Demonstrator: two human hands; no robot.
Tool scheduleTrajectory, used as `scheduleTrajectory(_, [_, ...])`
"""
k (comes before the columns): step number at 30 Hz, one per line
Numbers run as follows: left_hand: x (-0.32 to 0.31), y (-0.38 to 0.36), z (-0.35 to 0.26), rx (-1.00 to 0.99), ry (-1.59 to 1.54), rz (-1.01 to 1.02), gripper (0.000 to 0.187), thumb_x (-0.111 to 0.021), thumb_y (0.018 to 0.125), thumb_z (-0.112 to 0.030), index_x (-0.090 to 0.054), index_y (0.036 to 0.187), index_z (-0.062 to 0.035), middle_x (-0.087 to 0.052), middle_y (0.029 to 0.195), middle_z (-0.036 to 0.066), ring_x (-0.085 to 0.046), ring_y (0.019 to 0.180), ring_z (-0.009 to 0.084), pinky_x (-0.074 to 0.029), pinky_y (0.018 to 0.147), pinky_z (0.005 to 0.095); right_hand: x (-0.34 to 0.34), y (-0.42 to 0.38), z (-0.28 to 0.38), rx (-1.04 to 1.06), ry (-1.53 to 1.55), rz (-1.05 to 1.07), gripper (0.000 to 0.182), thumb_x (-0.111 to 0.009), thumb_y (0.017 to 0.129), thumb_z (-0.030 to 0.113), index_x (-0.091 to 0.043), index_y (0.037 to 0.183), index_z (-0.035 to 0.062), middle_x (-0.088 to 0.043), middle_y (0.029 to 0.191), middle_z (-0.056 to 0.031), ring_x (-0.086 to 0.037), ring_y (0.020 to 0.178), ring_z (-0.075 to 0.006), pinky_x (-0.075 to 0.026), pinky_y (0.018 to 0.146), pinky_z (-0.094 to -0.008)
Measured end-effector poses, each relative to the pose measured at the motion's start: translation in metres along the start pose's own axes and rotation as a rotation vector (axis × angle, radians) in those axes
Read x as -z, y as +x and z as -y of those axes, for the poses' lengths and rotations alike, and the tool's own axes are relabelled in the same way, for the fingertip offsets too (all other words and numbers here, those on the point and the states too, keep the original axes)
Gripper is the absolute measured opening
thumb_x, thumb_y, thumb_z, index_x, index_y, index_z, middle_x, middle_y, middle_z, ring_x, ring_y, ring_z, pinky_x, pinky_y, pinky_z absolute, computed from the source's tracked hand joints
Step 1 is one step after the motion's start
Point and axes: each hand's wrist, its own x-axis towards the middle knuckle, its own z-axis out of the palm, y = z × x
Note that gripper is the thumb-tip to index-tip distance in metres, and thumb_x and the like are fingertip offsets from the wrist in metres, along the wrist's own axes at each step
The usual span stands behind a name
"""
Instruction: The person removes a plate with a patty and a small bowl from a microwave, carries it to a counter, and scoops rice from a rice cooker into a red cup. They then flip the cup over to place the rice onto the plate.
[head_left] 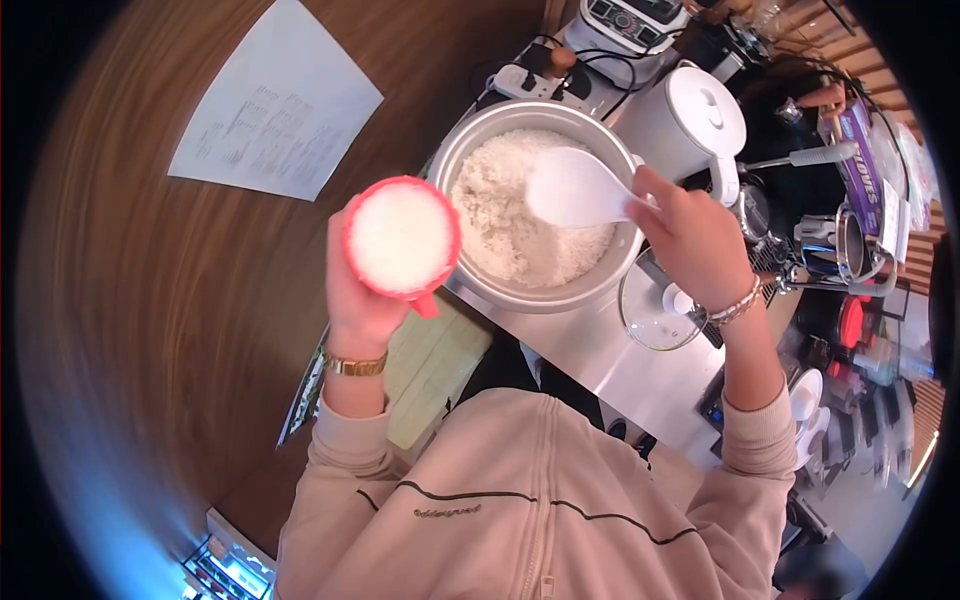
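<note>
My left hand [352, 290] is wrapped round a red cup [452, 262] with a short tab or handle. White contents [400, 238], bright and washed out, fill it to the brim. The cup is held upright beside the left rim of a round metal pot [470, 280]. Inside the pot lies white rice [500, 190], heaped unevenly. My right hand [695, 240] grips the handle of a white rice paddle [575, 188], whose broad blade is over the rice at the pot's right side.
A glass lid [650, 305] with a white knob lies right of the pot. Behind stand a white kettle [705, 110] and a white appliance [630, 30]. A printed sheet [275, 110] is on the wooden surface at left. Utensils and a purple glove box [858, 150] crowd the right.
</note>
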Motion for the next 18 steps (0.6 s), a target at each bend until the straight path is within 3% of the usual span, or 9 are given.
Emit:
scheduleTrajectory(1, [0.006,-0.006,-0.004,-0.067,0.059,-0.111,0.056,-0.037,0.095,-0.044,-0.043,0.129,-0.0009,-0.048,0.129,0.022,-0.047,0.119,0.0409,-0.036,0.104,0.0542,-0.009,-0.003,-0.001,0.031,-0.067,0.001,0.015,-0.054,0.088,0.024,-0.059,0.096,0.0119,-0.059,0.059,-0.0111,-0.062,0.059,-0.0312,-0.048,0.050,-0.0391])
scheduleTrajectory(4, [0.028,-0.027,-0.002,-0.106,-0.104,-0.144,0.056,-0.040,0.094,-0.044,-0.042,0.130,-0.0013,-0.046,0.132,0.021,-0.040,0.126,0.0401,-0.033,0.106,0.0536,-0.027,-0.005,0.004,0.111,-0.244,-0.005,0.013,-0.054,0.085,0.016,-0.055,0.097,0.0123,-0.060,0.059,-0.0098,-0.064,0.057,-0.0279,-0.049,0.048,-0.0374])
scheduleTrajectory(9, [0.071,-0.036,0.017,-0.136,-0.150,-0.159,0.053,-0.042,0.093,-0.047,-0.045,0.128,-0.0068,-0.049,0.129,0.013,-0.047,0.119,0.0326,-0.042,0.096,0.0494,-0.076,0.013,0.043,0.186,-0.315,-0.083,0.006,-0.055,0.081,0.011,-0.053,0.086,0.0091,-0.062,0.060,-0.0099,-0.064,0.055,-0.0250,-0.049,0.046,-0.0365])
scheduleTrajectory(11, [0.079,-0.033,0.022,-0.113,-0.143,-0.071,0.051,-0.042,0.093,-0.046,-0.046,0.127,-0.0084,-0.051,0.127,0.011,-0.049,0.115,0.0303,-0.045,0.092,0.0479,-0.085,0.012,0.053,0.174,-0.308,0.075,0.005,-0.056,0.079,0.010,-0.055,0.082,0.0062,-0.063,0.061,-0.0095,-0.065,0.057,-0.0232,-0.050,0.048,-0.0344])
scheduleTrajectory(13, [0.078,-0.026,0.027,-0.127,-0.155,-0.108,0.049,-0.041,0.093,-0.045,-0.046,0.126,-0.0087,-0.051,0.127,0.011,-0.051,0.114,0.0299,-0.046,0.090,0.0473,-0.088,0.009,0.060,0.148,-0.306,0.186,0.006,-0.056,0.078,0.010,-0.056,0.077,0.0039,-0.064,0.062,-0.0104,-0.066,0.058,-0.0234,-0.051,0.049,-0.0334])
scheduleTrajectory(18, [0.076,-0.012,0.037,-0.146,-0.168,-0.255,0.048,-0.039,0.094,-0.044,-0.048,0.125,-0.0087,-0.052,0.126,0.010,-0.053,0.111,0.0299,-0.046,0.091,0.0470,-0.099,0.004,0.049,0.196,-0.263,0.169,0.006,-0.057,0.075,0.009,-0.056,0.071,0.0052,-0.062,0.059,-0.0114,-0.065,0.055,-0.0261,-0.051,0.050,-0.0353])
